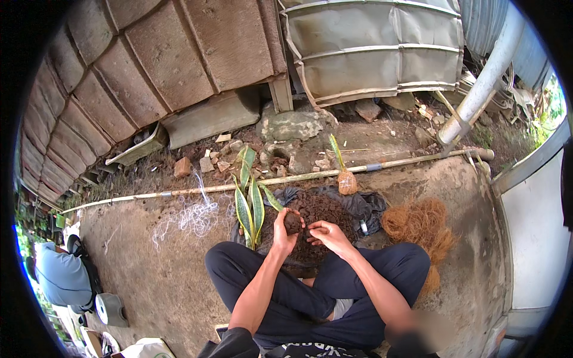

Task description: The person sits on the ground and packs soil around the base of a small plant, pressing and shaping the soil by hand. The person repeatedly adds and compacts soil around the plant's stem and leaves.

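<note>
My left hand [283, 235] holds a round ball of dark soil [292, 223], with a snake plant leaf [271, 198] rising from it towards the upper left. Just right of the ball is my right hand [329, 237], its fingers slightly curled and apart, over a heap of dark soil [324, 210] on black plastic sheeting [369, 203]. Several yellow-edged snake plant leaves [250, 206] stand left of the heap. Beyond it, a small snake plant [336, 150] has its root ball wrapped in brown fibre and pale string [347, 182].
Tangled white string [197, 219] lies to the left, loose brown coconut fibre [418, 228] to the right. A small bottle [363, 227] rests on the sheeting. A long pipe [304, 177] crosses behind. At far left are a person in light blue [62, 275] and a stool [111, 309].
</note>
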